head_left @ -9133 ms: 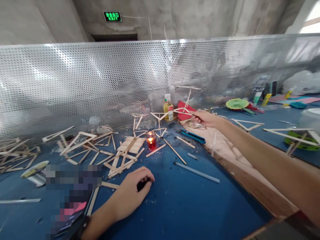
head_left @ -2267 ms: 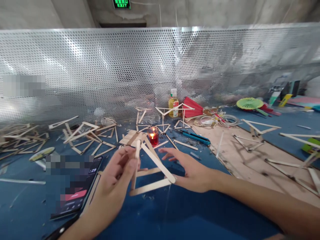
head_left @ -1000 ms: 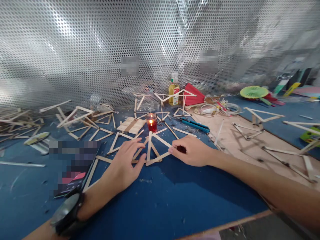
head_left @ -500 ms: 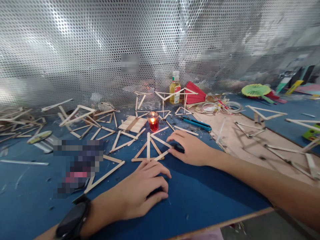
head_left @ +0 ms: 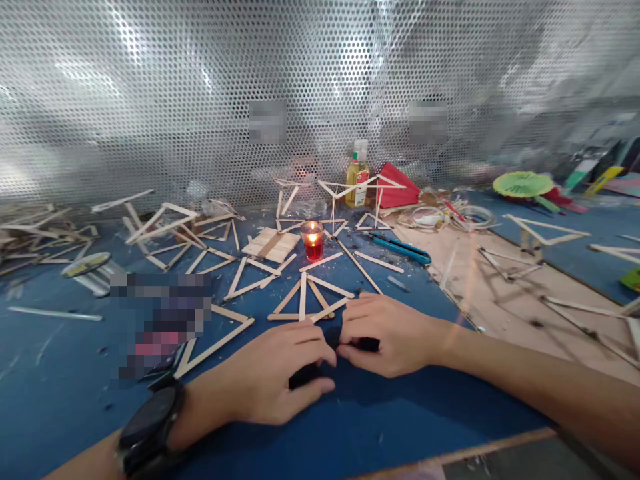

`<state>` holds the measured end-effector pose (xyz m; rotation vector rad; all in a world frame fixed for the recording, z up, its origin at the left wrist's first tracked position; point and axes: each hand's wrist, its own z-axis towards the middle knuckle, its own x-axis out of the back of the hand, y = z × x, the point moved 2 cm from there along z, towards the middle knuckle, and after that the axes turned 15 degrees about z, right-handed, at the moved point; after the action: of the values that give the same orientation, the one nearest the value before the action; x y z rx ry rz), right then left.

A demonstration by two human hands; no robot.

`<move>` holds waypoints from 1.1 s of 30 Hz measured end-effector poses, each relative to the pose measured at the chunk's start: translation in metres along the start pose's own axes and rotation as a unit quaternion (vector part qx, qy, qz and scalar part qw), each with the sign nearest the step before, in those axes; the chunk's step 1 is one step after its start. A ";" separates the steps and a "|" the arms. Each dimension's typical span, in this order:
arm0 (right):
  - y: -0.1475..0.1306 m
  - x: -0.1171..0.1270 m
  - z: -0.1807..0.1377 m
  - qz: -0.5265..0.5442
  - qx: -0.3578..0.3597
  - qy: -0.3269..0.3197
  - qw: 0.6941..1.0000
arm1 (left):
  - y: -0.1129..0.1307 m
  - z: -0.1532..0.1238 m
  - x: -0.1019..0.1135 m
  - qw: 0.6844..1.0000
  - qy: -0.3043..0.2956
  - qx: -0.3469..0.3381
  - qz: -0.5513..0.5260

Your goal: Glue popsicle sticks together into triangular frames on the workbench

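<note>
Right hand [head_left: 387,337] pulled back to left hand [head_left: 280,373]; both curled, touching, grasp contents unclear; stick frame [head_left: 310,300] just beyond fingertips.

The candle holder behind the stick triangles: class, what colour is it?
Red. The candle holder glows with a lit flame, clearest in the head view.
</note>
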<state>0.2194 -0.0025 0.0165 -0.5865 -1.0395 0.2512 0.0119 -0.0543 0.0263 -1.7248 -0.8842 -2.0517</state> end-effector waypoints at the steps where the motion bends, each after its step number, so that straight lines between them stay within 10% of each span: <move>1: 0.001 0.000 0.000 0.001 0.004 -0.001 1.000 | 0.001 -0.001 0.001 1.000 0.000 -0.008 0.000; 14: 0.008 0.001 -0.002 0.003 -0.009 0.000 1.000 | 0.016 0.001 0.000 0.999 -0.032 -0.014 -0.022; 21: -0.005 0.001 0.001 0.130 -0.054 -0.017 0.990 | -0.002 0.000 -0.005 0.992 0.106 0.073 0.018; 33: -0.002 0.001 0.002 0.129 -0.094 0.021 0.987 | -0.018 0.001 0.010 0.978 0.141 0.153 -0.005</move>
<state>0.2179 -0.0025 0.0194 -0.8946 -0.9512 0.3682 -0.0004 -0.0392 0.0312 -1.2375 -1.0498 -1.9761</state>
